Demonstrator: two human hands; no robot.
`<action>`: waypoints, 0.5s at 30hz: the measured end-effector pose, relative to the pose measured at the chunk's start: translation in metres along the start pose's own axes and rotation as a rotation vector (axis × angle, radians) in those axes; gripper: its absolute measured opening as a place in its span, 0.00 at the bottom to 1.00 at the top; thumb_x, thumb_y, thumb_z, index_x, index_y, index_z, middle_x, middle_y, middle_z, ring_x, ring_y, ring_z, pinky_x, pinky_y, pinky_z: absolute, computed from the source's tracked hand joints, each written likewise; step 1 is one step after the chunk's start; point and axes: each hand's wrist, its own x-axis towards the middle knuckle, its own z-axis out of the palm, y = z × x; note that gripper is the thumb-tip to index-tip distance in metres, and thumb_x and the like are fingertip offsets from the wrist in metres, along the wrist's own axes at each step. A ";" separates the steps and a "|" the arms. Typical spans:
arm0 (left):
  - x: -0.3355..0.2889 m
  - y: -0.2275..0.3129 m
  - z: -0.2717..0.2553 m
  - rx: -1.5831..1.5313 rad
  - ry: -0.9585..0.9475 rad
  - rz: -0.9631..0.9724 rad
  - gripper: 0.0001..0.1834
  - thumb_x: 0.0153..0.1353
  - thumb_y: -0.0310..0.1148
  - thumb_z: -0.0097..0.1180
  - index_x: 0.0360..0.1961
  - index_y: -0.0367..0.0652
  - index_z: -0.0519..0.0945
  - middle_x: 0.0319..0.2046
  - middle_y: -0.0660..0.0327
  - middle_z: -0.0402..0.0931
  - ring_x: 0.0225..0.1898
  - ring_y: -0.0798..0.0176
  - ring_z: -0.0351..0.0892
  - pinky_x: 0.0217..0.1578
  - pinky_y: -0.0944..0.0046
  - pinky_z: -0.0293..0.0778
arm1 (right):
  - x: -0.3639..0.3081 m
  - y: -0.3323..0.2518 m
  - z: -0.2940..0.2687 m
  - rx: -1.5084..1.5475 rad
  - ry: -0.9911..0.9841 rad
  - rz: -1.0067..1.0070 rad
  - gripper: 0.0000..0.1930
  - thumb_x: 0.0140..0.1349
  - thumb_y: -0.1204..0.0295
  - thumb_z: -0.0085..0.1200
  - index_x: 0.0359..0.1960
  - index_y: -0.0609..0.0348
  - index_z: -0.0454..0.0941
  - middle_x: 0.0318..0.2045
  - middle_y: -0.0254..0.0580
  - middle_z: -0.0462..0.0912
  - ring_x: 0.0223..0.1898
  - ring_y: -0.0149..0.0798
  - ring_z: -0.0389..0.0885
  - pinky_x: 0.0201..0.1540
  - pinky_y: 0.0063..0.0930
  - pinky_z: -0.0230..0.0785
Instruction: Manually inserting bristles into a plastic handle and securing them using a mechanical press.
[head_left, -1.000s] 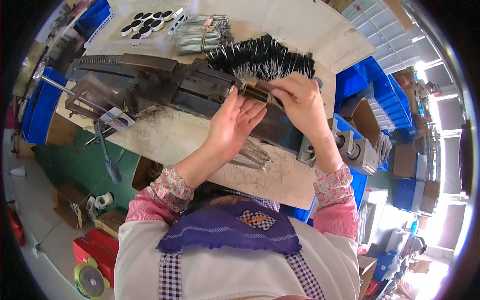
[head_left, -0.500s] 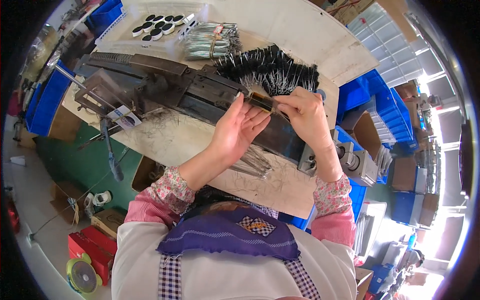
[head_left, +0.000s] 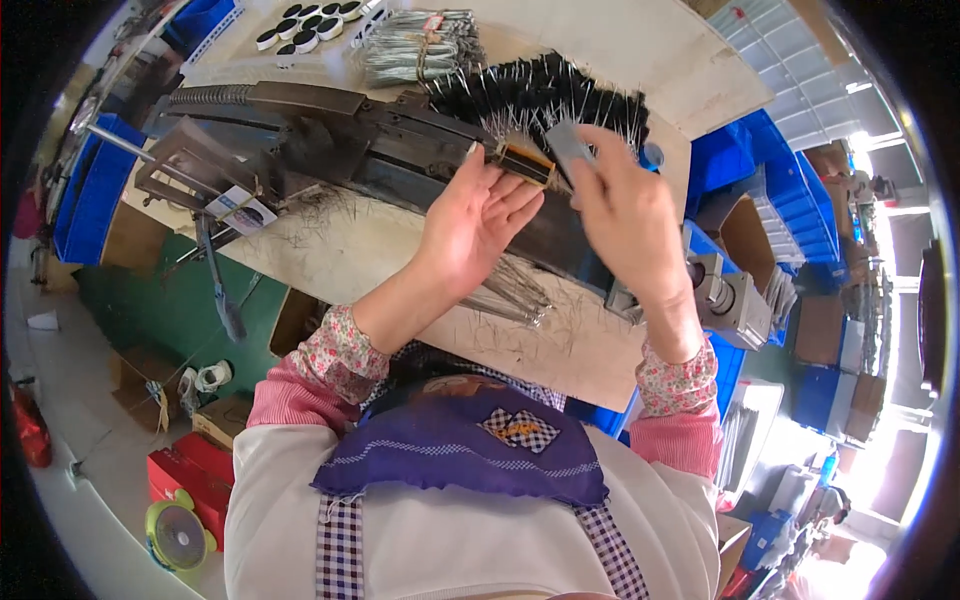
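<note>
Bench: pale worn wooden worktop (head_left: 400, 265), centre frame, strewn with thin wire offcuts.
Machine: long dark metal jig (head_left: 330, 150) lying across the upper left, set within arm's reach.
Parts: black wire-legged components heaped (head_left: 545, 90) top centre.
Left hand (head_left: 475, 215): fingers spread, fingertips steadying a small brass-coloured block (head_left: 525, 163).
Right hand (head_left: 625, 215): pinching a flat grey piece (head_left: 568, 140) just beside the block.

This is a small factory workshop. A worn wooden workbench (head_left: 640, 60) carries a long dark metal machine (head_left: 400, 150), bundles of thin metal wires (head_left: 415, 45), a heap of black parts with wire legs (head_left: 540, 90) and a tray of black round discs (head_left: 305, 20). Blue plastic bins (head_left: 770, 190) stand stacked beside the bench, with cardboard boxes (head_left: 225, 420) and a red toolbox (head_left: 190, 480) on the concrete floor below.
</note>
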 end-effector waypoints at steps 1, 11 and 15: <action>0.001 -0.003 0.004 0.028 0.056 -0.002 0.24 0.69 0.50 0.39 0.47 0.38 0.73 0.46 0.59 0.74 0.54 0.59 0.71 0.63 0.57 0.59 | -0.001 -0.001 0.003 -0.080 -0.082 0.065 0.14 0.64 0.69 0.47 0.49 0.56 0.72 0.23 0.53 0.80 0.27 0.51 0.81 0.29 0.41 0.71; -0.004 0.008 0.023 0.123 0.206 -0.028 0.21 0.67 0.50 0.43 0.29 0.44 0.71 0.30 0.62 0.72 0.42 0.59 0.75 0.56 0.57 0.66 | 0.002 -0.008 0.031 -0.504 -0.154 -0.214 0.12 0.50 0.77 0.50 0.38 0.66 0.73 0.19 0.51 0.79 0.22 0.51 0.81 0.22 0.40 0.73; 0.008 0.011 0.009 0.178 0.116 -0.047 0.20 0.68 0.47 0.42 0.34 0.39 0.73 0.31 0.62 0.74 0.43 0.59 0.75 0.56 0.56 0.66 | 0.005 0.005 0.031 -0.530 -0.180 -0.214 0.10 0.50 0.79 0.50 0.36 0.63 0.71 0.22 0.53 0.79 0.26 0.52 0.82 0.25 0.41 0.74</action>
